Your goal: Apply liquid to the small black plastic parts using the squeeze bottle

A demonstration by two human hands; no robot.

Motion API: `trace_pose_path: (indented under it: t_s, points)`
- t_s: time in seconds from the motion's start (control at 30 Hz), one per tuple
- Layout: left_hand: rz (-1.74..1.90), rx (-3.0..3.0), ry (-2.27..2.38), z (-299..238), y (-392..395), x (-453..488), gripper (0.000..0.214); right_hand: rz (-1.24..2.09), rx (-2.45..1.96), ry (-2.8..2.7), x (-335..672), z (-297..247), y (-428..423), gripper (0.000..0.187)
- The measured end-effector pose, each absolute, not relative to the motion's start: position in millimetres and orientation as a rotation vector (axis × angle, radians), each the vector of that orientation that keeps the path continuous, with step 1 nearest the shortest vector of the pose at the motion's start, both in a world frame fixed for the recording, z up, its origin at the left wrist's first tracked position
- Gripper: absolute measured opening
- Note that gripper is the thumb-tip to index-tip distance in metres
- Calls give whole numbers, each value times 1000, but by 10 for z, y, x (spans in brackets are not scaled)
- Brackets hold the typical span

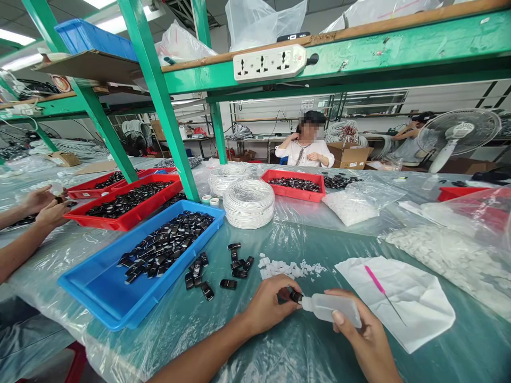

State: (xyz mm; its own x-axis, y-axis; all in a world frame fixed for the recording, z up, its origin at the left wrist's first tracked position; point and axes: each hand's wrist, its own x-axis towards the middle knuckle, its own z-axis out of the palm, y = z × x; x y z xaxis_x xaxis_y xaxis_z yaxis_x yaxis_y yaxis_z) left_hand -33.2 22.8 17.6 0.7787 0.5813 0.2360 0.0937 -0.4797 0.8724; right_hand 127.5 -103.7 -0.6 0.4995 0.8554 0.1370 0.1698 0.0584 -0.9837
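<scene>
My right hand (pixel 365 335) is wrapped round a small clear plastic squeeze bottle (pixel 331 308), held on its side with the dark nozzle pointing left. My left hand (pixel 269 306) pinches a small black piece (pixel 286 293) right at the nozzle tip. Loose black plastic parts (pixel 223 268) lie on the plastic-covered table just beyond my left hand. A little heap of small white parts (pixel 285 267) sits beside them. A blue tray (pixel 120 298) with many black parts stands to the left.
A white paper sheet (pixel 403 303) with a pink-handled pin (pixel 379 287) lies at right. White cable coils (pixel 248 202), red trays (pixel 131 215), bags of white parts (pixel 447 255) and a green shelf post (pixel 167 117) stand beyond. A co-worker's hands (pixel 46 205) work at left; another person sits opposite.
</scene>
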Motion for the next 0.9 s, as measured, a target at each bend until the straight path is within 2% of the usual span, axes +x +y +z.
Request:
trace_pose_path:
  t_s: [0.23, 0.4, 0.53, 0.73, 0.9]
  points:
    - [639, 1851, 466, 203, 216, -322, 17, 865, -1132, -666, 1328, -68, -962, 32]
    - [633, 1840, 459, 233, 207, -330, 17, 890, -1103, -594, 1398, -86, -950, 41]
    - [608, 1842, 474, 244, 203, -337, 18, 769, -1222, -678, 1471, -65, -931, 49]
    - [641, 1759, 547, 214, 229, -323, 24, 416, -1603, -898, 1749, -120, -845, 46]
    - [635, 1530, 523, 177, 295, -311, 39, 123, -1947, -1050, 2089, -311, -807, 40]
